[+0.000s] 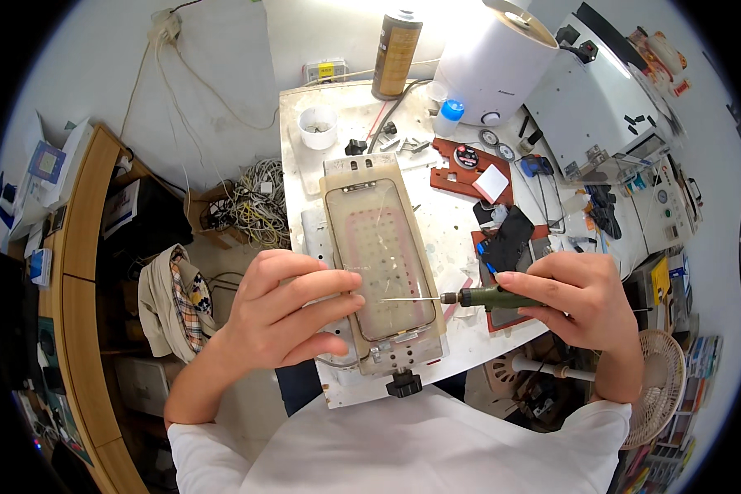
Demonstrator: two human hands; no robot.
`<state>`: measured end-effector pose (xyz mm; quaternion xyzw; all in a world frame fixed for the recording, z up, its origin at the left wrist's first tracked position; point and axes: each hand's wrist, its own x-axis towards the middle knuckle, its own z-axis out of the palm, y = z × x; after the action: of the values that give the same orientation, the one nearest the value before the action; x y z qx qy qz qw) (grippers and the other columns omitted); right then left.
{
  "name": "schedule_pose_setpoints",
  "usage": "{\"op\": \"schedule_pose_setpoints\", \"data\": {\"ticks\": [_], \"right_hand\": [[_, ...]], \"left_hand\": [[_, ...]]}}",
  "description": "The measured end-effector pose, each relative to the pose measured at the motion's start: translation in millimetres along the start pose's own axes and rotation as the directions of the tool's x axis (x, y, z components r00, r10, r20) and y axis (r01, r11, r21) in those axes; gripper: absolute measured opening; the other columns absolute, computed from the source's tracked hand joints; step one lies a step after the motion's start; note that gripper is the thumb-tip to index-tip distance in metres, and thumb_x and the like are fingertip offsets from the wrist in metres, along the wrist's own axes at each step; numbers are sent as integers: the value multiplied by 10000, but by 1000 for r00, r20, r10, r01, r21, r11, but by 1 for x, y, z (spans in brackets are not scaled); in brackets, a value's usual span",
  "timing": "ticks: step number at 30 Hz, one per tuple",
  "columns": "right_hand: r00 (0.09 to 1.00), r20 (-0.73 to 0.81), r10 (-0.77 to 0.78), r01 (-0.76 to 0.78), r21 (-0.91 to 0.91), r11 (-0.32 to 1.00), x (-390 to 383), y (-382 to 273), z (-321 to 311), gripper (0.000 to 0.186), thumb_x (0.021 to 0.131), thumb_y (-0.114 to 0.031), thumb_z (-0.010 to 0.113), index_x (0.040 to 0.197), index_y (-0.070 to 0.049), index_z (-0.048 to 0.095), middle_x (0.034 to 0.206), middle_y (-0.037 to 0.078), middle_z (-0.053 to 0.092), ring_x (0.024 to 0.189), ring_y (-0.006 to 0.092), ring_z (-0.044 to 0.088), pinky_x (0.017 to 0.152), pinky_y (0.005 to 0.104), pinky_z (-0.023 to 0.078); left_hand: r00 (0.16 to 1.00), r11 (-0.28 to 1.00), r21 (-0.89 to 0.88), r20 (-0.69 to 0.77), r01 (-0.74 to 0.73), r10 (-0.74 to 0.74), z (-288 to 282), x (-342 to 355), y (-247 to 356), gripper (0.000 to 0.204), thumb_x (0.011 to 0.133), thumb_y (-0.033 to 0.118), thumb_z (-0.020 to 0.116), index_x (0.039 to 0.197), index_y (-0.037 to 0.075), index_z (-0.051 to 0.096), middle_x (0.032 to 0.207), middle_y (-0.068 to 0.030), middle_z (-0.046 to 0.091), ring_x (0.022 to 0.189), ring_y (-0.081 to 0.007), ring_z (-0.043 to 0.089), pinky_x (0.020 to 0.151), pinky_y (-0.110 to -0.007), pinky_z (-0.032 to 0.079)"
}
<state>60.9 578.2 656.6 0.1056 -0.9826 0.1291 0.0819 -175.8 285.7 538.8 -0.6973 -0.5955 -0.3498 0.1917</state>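
Note:
A phone screen panel, see-through with a dark frame, lies on a metal heating fixture in front of me. My right hand grips a green handheld rotary tool. Its thin shaft points left across the lower part of the panel; whether the tip touches it I cannot tell. Over the panel's left edge my left hand reaches with fingers stretched and apart, the fingertips near the glass. A black knob sticks out of the fixture's near end.
Behind the fixture stand a white cup, a spray can, a blue-capped bottle and a white cylindrical appliance. To the right lie a red-brown holder and a dark phone part. A fan stands at lower right.

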Motion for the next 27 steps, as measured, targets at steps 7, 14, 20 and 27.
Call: {"op": "schedule_pose_setpoints", "data": {"ticks": [7,14,20,27], "right_hand": [[1000,13,25,-25,9,1000,-5,0,-1,534,697,-97,881,1224,-100,794,863,70,725,663,223,667,561,334,501],[1000,-29,4,-4,5,1000,-3,-1,5,512,765,-133,846,1272,-192,803,812,4,684,627,163,618,531,318,477],[999,11,-32,32,6,999,-4,-1,1,500,772,-151,844,1269,-190,803,838,6,694,639,166,630,537,318,484],[998,46,-43,43,2,999,-2,5,-3,554,675,-89,855,1225,-117,792,892,53,739,673,211,680,564,334,512]], "left_hand": [[1000,1000,-13,4,1,-1,-1,7,-1,547,1029,598,566,1013,105,803,1233,-38,750,1049,-263,587,872,-386,494],[1000,1000,-28,16,7,-7,-2,11,-1,549,1032,602,559,975,106,787,1234,-23,751,1045,-257,585,874,-388,485],[1000,1000,-27,13,5,-4,-3,14,-1,558,1039,604,548,961,104,785,1214,-24,757,1035,-255,588,872,-384,483],[1000,1000,-22,23,7,-6,-4,14,0,559,1055,587,531,946,100,783,1213,-28,755,1032,-258,588,875,-380,485]]}}
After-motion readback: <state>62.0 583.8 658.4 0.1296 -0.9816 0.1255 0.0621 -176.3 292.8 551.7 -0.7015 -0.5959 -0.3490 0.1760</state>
